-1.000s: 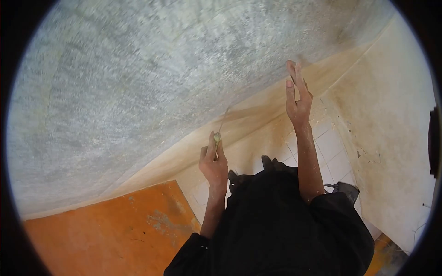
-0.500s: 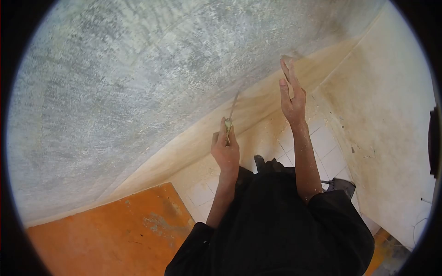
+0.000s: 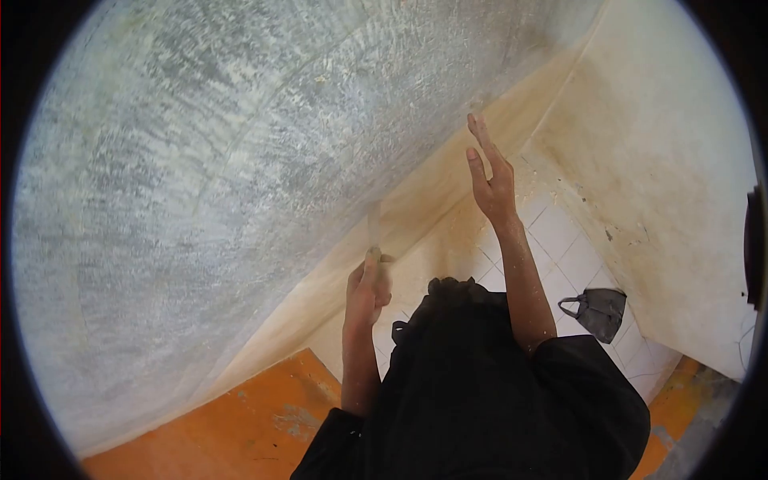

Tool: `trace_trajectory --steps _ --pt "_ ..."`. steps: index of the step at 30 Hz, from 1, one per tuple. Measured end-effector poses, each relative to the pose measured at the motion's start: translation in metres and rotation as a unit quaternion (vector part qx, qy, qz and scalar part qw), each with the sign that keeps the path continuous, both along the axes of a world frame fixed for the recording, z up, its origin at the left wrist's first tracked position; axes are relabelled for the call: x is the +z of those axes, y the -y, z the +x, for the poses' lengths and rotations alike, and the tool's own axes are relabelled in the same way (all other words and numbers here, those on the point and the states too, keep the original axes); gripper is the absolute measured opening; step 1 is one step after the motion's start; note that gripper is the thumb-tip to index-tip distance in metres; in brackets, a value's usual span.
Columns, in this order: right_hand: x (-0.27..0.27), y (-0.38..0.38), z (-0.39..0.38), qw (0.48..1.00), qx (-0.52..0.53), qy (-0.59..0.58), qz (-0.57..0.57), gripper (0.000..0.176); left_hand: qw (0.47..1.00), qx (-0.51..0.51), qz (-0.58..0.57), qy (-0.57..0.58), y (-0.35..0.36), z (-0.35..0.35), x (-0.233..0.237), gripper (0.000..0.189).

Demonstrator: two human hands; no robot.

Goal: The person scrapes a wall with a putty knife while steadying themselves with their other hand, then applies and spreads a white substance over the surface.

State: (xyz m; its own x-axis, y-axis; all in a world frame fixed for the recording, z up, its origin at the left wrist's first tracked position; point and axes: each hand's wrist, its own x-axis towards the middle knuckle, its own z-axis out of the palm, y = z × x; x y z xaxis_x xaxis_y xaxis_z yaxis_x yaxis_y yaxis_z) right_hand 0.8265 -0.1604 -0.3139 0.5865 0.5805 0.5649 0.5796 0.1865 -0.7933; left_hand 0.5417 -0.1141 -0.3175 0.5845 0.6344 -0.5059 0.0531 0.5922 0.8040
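Left hand [image 3: 366,292] pinching a thin, pale tool [image 3: 374,253], perhaps a scraper, by the mottled grey wall [image 3: 240,160] | right hand [image 3: 494,190] open, fingers empty, near it | coverage patchy above beige band [image 3: 436,188]; I can't judge completion

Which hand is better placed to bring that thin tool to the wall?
Probably the left hand: it grips the thin tool, whose blurred tip points toward the grey wall. The right hand is open, no tool visible.

White floor tiles [image 3: 560,240] are seen at right of centre — a dark grey bag [image 3: 602,314] is set on them, handle leftward.
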Motion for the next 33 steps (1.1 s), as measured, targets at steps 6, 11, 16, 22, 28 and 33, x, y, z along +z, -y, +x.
trace_trajectory --steps 6,11,16,22,28,33 --pt "0.003 -0.005 0.013 0.999 -0.025 -0.033 0.028 0.049 0.997 0.014 -0.031 -0.073 -0.006 0.028 0.015 0.040" --pt "0.007 -0.005 0.032 0.999 -0.010 -0.030 0.008 0.053 0.993 0.064 -0.071 -0.069 0.004 0.036 0.009 0.040" --pt "0.016 -0.018 0.068 0.998 -0.045 0.030 0.037 0.051 0.995 0.074 -0.044 -0.045 0.010 0.076 0.006 0.039" --pt "0.014 -0.011 0.121 0.997 -0.030 0.071 0.016 0.056 0.989 0.104 -0.007 0.102 0.020 0.080 -0.011 0.041" --pt "0.009 -0.009 0.149 0.998 0.018 0.044 0.036 0.056 0.978 0.082 -0.006 0.193 0.026 0.139 -0.002 0.047" --pt "0.013 -0.007 0.181 0.998 0.017 0.033 0.049 0.054 0.947 0.121 -0.069 0.288 0.032 0.145 -0.002 0.051"
